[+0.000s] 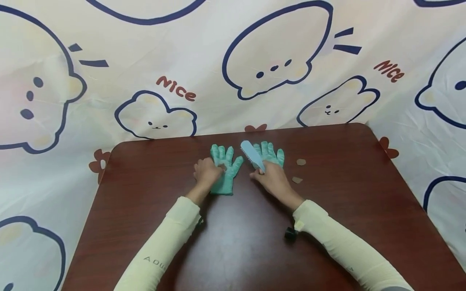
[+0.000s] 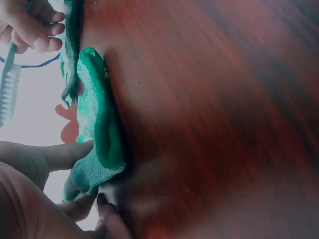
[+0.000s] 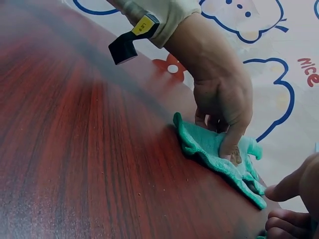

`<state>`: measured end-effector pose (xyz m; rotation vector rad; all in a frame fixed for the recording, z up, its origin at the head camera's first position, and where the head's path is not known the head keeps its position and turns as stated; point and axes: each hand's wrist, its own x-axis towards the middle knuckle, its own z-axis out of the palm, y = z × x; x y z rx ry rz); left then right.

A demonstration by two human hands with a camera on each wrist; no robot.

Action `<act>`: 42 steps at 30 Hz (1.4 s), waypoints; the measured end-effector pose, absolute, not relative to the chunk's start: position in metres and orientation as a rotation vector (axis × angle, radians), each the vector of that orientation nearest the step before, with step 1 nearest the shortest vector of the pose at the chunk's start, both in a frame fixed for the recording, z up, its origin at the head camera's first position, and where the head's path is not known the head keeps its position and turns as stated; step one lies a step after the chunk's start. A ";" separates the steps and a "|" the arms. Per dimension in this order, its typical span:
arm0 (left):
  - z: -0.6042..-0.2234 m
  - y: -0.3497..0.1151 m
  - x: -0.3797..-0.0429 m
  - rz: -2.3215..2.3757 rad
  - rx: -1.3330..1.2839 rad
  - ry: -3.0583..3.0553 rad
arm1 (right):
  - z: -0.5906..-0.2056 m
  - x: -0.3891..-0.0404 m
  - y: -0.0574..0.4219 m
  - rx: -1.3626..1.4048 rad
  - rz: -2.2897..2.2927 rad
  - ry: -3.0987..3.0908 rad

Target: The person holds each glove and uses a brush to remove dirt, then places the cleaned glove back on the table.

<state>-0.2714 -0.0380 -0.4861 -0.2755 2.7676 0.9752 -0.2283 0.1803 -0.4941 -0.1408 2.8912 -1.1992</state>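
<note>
Brown table [image 1: 364, 182]; left hand [image 1: 206, 173], fingers pinching one glove [image 1: 226, 180], apparently to steady it; right hand [image 1: 274, 178], fingers clamped round a brush [image 1: 251, 153].

Dark brown table [image 1: 364, 210] is showing wood grain, its near middle catching glare [image 1: 225, 238]. Pale cloth [image 1: 207, 52] is hanging behind it and along both sides, carrying navy-outlined cartoon animals [image 1: 156, 115]. Red "Nice" prints [image 1: 176, 89] are showing above the table's far edge, flower prints [image 1: 98, 166] peeking past its left, far and right edges.
</note>
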 end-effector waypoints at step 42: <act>-0.424 -0.056 -0.236 2.439 0.012 1.282 | -0.437 -0.193 0.135 -0.395 -1.389 2.782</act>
